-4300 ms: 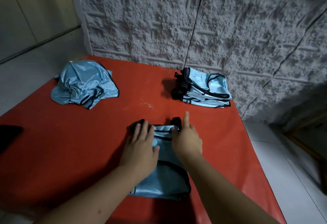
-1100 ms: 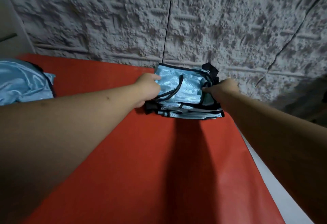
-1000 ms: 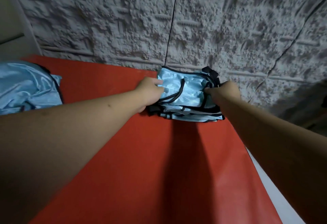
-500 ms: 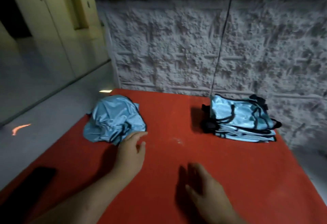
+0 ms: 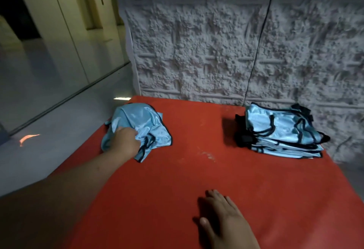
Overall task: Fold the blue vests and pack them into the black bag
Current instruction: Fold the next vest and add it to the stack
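Note:
A crumpled heap of shiny blue vests (image 5: 144,122) with black trim lies at the far left of the red table (image 5: 197,179). My left hand (image 5: 125,142) reaches into its near side and grips the fabric. At the far right, against the wall, sits a neat stack of folded blue vests (image 5: 281,132) on top of something black, perhaps the black bag (image 5: 243,138), of which only dark edges show. My right hand (image 5: 224,217) lies flat and open on the table near the front edge, holding nothing.
A rough white textured wall (image 5: 216,51) stands right behind the table, with a thin black cable (image 5: 256,51) running down it. Grey floor (image 5: 49,130) and cream cabinet doors lie to the left. The table's right edge drops off beside the folded stack.
Earlier both hands set a folded vest on the right stack. Since half a second ago my left hand has reached forward and gripped the crumpled heap; my right hand stays flat on the table.

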A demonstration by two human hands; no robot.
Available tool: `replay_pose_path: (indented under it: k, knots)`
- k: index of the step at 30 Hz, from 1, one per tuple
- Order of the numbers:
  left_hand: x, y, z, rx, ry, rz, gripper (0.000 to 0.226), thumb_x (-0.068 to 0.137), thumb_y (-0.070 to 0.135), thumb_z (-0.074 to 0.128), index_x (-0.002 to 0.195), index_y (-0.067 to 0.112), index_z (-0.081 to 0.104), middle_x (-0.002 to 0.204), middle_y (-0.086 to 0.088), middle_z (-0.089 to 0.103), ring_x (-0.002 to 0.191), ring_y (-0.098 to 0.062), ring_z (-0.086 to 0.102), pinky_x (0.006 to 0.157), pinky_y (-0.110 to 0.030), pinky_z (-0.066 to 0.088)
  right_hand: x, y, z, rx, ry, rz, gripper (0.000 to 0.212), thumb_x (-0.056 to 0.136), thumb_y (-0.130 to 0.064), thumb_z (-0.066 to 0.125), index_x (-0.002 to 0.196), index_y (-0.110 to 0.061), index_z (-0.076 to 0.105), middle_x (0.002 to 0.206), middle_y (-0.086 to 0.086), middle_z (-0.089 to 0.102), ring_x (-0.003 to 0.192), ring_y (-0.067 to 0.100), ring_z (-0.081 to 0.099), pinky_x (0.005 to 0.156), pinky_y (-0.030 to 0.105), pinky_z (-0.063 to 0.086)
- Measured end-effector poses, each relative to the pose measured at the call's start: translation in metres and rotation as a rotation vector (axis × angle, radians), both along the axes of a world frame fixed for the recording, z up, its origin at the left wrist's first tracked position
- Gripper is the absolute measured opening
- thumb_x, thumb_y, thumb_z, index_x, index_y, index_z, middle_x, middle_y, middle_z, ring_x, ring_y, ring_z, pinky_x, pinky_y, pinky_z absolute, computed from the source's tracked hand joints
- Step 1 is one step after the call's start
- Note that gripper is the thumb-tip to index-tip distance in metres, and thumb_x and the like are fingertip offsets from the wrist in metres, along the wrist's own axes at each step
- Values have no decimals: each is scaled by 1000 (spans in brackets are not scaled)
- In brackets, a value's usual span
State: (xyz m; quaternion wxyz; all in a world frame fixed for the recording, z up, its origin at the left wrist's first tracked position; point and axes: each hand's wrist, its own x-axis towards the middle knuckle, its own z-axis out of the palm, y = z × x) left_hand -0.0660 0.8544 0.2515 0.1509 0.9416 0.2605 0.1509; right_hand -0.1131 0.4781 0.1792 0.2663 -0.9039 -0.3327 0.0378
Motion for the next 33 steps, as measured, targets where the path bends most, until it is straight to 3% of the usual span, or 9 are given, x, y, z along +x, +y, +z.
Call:
replay_pose_path:
  k: [7, 10, 13, 15, 20, 24, 28, 31, 33]
  knots:
    - [-47, -119, 24, -181, -330, -189, 28, 76, 3, 82, 103, 10, 79, 101, -4, 73, 103, -21, 62, 93, -25, 45, -1, 2, 6, 44, 5, -48, 61, 89, -57, 43, 148, -40, 42, 150, -32, 26, 146, -12, 15, 117, 7, -4]
    - [-84, -190, 24, -417, -336, -257, 29, 73, 1, 83, 91, 23, 79, 92, 10, 71, 89, -8, 67, 87, -25, 55, -7, 1, 21, 201, 178, -95, 43, 92, -57, 54, 134, -49, 54, 144, -28, 48, 138, -7, 36, 120, 20, 23]
    - [-122, -258, 26, -727, -194, -322, 23, 69, 15, 79, 74, 38, 76, 83, 11, 76, 85, -3, 71, 87, -26, 56, -10, -10, 46, 606, 514, -248, 55, 88, -76, 46, 97, -30, 74, 95, -6, 77, 88, 3, 66, 87, 36, 52]
    - [-145, -290, 24, -815, -66, -384, 23, 69, 25, 78, 68, 48, 75, 79, 15, 76, 81, -1, 72, 85, -21, 56, -13, -22, 69, 708, 707, -337, 49, 99, -51, 51, 88, -10, 74, 79, 2, 77, 71, 6, 65, 70, 29, 51]
    - [-169, -305, -1, -883, 43, -303, 28, 50, 52, 72, 75, 42, 77, 81, 2, 77, 77, -6, 71, 83, -31, 59, -7, -65, 69, 560, 576, -584, 27, 91, -14, 69, 67, -1, 65, 56, 0, 62, 54, 14, 52, 54, 35, 46]
    - [-152, -288, -18, -741, 6, -198, 30, 64, 37, 76, 92, 29, 71, 98, 9, 72, 93, -13, 70, 90, -36, 56, 7, -116, 83, 548, 436, -888, 21, 84, -11, 67, 64, -3, 65, 47, -4, 54, 49, 17, 49, 51, 29, 41]
    - [-131, -280, -24, -408, 53, -177, 45, 79, 22, 78, 122, 26, 65, 122, 3, 63, 119, -19, 58, 104, -33, 45, 3, -162, 85, 330, 372, -1064, 15, 81, -15, 66, 79, -1, 70, 68, 14, 68, 70, 35, 68, 67, 42, 56]
    - [-118, -278, -23, -319, -104, -133, 68, 81, 18, 76, 143, 28, 50, 136, -9, 51, 126, -28, 53, 103, -38, 47, -14, -167, 87, 141, 281, -1025, 52, 86, -30, 70, 131, -7, 57, 115, 19, 68, 108, 39, 64, 90, 41, 49]
    - [-107, -273, -24, -343, -55, -109, 85, 83, 16, 73, 155, 35, 31, 151, -12, 39, 131, -30, 52, 100, -38, 49, -24, -151, 95, 42, 163, -829, 65, 84, -35, 73, 141, -15, 50, 132, 13, 60, 119, 35, 57, 100, 39, 44]
